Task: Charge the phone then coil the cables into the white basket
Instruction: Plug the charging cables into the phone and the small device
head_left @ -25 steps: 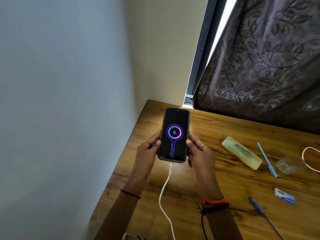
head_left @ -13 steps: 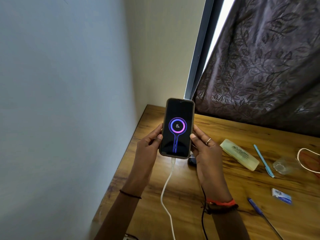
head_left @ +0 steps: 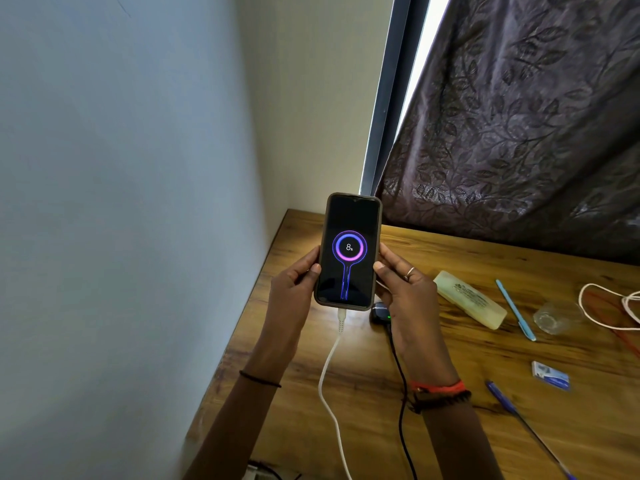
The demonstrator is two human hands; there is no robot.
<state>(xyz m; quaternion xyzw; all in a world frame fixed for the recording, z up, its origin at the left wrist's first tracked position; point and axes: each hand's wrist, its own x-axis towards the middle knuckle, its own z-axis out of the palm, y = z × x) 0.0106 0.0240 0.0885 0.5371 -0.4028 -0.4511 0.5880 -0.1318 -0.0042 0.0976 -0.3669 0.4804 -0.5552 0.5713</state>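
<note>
**Caution: Cable Strain at Charging Port**

You hold the phone (head_left: pixel 349 251) upright, left hand (head_left: pixel 294 292) and right hand (head_left: pixel 405 296) pinching its edges. Lifting further could tauten the white charging cable (head_left: pixel 329 375) below, unseating its plug. White basket: not visible.

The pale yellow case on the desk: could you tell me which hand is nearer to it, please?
Right. The right hand grips the phone just left of the pale yellow case; the left hand is beyond the phone.
</note>
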